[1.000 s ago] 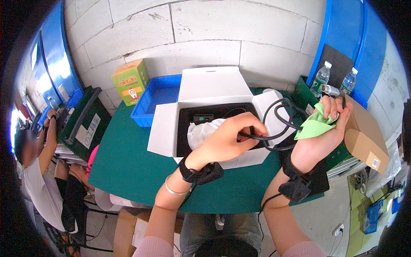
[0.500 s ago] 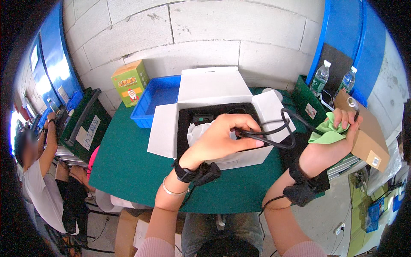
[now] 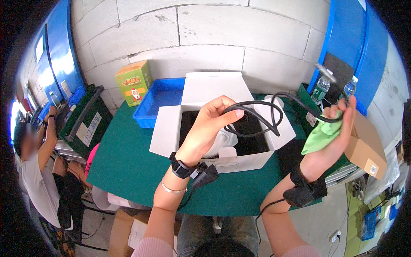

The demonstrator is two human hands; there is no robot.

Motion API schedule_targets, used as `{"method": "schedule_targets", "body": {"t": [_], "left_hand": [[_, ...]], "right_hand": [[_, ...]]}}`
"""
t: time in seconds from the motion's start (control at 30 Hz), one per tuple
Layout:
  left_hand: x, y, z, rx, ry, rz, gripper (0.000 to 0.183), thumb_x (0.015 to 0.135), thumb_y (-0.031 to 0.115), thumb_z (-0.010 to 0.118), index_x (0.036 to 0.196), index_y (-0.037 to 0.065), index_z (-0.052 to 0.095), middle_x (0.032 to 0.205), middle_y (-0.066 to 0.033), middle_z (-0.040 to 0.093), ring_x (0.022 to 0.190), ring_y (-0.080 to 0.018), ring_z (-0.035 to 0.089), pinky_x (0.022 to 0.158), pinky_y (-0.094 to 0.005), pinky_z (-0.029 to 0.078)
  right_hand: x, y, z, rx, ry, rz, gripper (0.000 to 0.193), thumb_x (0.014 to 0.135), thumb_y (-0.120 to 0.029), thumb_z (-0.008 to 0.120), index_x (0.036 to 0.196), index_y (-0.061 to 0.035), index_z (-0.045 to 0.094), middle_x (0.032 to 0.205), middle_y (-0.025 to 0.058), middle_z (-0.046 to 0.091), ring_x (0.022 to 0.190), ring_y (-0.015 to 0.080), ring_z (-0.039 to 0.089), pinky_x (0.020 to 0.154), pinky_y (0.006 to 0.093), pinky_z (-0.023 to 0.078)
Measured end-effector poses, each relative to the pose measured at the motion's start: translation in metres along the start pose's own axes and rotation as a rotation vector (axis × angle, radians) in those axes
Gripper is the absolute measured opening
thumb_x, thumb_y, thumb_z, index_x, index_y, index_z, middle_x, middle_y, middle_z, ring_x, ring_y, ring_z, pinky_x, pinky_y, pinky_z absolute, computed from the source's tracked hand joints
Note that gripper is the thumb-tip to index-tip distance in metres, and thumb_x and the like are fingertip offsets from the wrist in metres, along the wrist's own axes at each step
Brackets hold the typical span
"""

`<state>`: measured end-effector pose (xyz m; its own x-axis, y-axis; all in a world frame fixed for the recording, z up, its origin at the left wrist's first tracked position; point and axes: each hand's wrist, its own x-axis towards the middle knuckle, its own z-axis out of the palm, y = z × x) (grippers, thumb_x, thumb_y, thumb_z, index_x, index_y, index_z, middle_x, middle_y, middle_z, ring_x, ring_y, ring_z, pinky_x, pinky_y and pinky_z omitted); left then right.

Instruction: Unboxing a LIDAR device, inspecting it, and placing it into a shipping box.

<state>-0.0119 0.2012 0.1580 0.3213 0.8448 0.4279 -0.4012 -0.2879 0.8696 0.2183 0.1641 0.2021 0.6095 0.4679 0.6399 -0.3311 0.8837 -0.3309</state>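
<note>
My left hand (image 3: 204,130) pinches the loops of a black cable (image 3: 299,103), held over an open white box (image 3: 250,162). The cable runs across to my right hand (image 3: 332,150), whose fingers close a light green cloth (image 3: 317,138) around it. Past those fingers, a blurred silvery cable end (image 3: 326,73) sticks up in front of a water bottle. Inside the box are black foam (image 3: 250,143) and a translucent plastic wrapping (image 3: 221,141), partly behind my left hand. Both wrists wear black straps with small devices.
The box stands on a green-topped table (image 3: 124,162). Behind it are a blue tray (image 3: 145,116) and a green-yellow carton (image 3: 134,83). At right are bottles (image 3: 320,89) and a brown cardboard box (image 3: 366,147). Another person (image 3: 40,180) sits at far left.
My left hand has lifted the cable loops up from the box. The cable end past my right hand has swung up and left, and the cloth now hangs lower over the palm.
</note>
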Motion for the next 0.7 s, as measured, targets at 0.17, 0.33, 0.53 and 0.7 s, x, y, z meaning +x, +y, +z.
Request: {"method": "schedule_targets", "body": {"t": [0.17, 0.33, 0.53, 0.7], "left_hand": [[0.001, -0.001, 0.0, -0.038, 0.001, 0.091, 0.007, 0.088, 0.006, 0.062, 0.088, 0.008, 0.055, 0.086, 0.0032, 0.058, 0.08, -0.005, 0.048, 0.074, -0.0224, 0.038], [0.001, -0.004, -0.003, -0.077, 0.005, 0.119, 0.009, 0.087, 0.009, 0.062, 0.087, 0.008, 0.053, 0.083, 0.0029, 0.057, 0.078, -0.0064, 0.048, 0.073, -0.0223, 0.037], [0.004, -0.006, -0.009, -0.179, 0.097, 0.122, 0.014, 0.09, 0.022, 0.06, 0.088, 0.01, 0.054, 0.081, 0.0029, 0.055, 0.079, -0.0089, 0.049, 0.075, -0.0258, 0.037], [0.003, -0.004, -0.008, -0.286, 0.16, 0.093, 0.02, 0.094, 0.032, 0.058, 0.092, 0.012, 0.057, 0.081, 0.0046, 0.051, 0.077, -0.0091, 0.046, 0.075, -0.0289, 0.037]], "right_hand": [[-0.002, 0.018, 0.014, -0.201, 0.028, 0.159, 0.021, 0.093, -0.015, 0.058, 0.109, -0.0011, 0.061, 0.088, 0.0058, 0.058, 0.077, 0.0105, 0.054, 0.068, 0.0216, 0.042], [-0.003, 0.023, 0.016, -0.514, -0.253, 0.196, 0.019, 0.091, -0.018, 0.062, 0.095, -0.0012, 0.068, 0.083, 0.0042, 0.064, 0.077, 0.0093, 0.056, 0.071, 0.0217, 0.042], [-0.004, 0.023, 0.014, -0.743, -0.658, 0.307, 0.022, 0.091, -0.021, 0.062, 0.092, 0.0005, 0.065, 0.078, 0.0021, 0.063, 0.072, 0.0074, 0.054, 0.066, 0.0211, 0.042], [-0.005, 0.027, 0.012, -0.738, -0.771, 0.402, 0.03, 0.095, -0.028, 0.055, 0.08, -0.0027, 0.058, 0.068, -0.0013, 0.054, 0.064, 0.0053, 0.046, 0.058, 0.0215, 0.036]]}}
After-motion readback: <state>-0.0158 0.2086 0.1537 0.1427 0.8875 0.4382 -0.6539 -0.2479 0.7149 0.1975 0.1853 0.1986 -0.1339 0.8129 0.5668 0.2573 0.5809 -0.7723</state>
